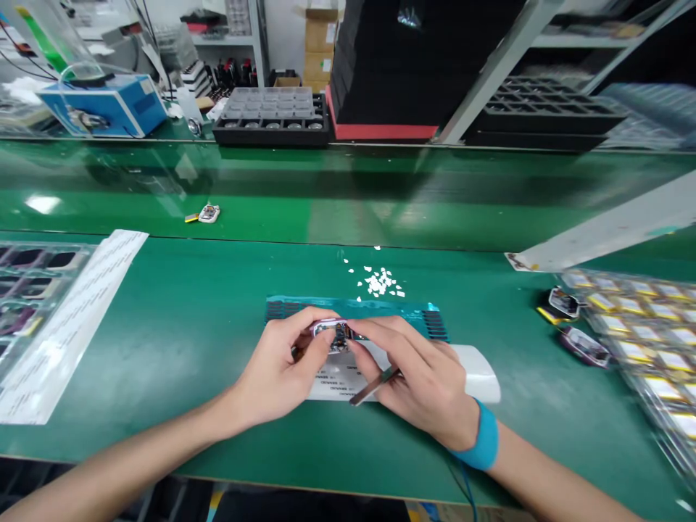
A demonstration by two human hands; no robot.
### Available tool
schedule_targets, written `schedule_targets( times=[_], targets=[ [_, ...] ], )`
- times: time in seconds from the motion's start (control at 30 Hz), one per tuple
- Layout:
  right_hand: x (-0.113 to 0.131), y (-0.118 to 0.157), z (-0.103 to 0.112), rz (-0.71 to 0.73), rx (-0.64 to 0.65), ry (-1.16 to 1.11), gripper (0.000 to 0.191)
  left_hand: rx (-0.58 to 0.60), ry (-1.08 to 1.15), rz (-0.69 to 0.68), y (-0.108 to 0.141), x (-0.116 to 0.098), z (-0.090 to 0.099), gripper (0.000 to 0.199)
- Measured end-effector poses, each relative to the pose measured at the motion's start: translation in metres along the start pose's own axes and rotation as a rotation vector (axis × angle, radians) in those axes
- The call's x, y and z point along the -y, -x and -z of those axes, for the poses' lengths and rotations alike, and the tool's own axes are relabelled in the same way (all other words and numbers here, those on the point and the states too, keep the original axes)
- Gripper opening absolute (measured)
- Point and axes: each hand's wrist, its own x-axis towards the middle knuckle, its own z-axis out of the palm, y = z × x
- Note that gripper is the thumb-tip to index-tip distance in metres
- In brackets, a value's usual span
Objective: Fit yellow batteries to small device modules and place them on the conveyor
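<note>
My left hand is closed around a small electronic device, a pale purple-edged housing with its circuit board showing. Thumb and fingertips of my right hand touch the device's right side. Metal tweezers are tucked in that same hand, their end pointing down and left. Beneath both hands lie a white printed backing sheet and a teal film strip with dark slots. Small white pieces are scattered just beyond. My fingers hide part of the device.
Trays hold housings at left and yellow-edged parts at right. A white strip lies beside the left tray. Loose devices sit at right and far left. A slanted white post stands at right.
</note>
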Motion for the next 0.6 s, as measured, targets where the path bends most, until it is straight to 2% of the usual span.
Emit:
schedule_targets(
  times=[0.23,0.43,0.6],
  targets=[
    [-0.0028,0.0066,-0.0012,0.057,0.028,0.043,0.021,-0.017,-0.076,0.001,0.0053,0.0008,-0.0014,0.025],
    [-0.0046,0.0056,-0.0031,0.073,0.045,0.045,0.017,-0.016,-0.179,-0.016,0.0060,0.0044,-0.0002,0.026],
    [-0.0070,0.0040,-0.0030,0.076,0.135,0.027,0.017,-0.025,-0.226,-0.031,0.0056,0.0078,-0.0008,0.024]
  ],
)
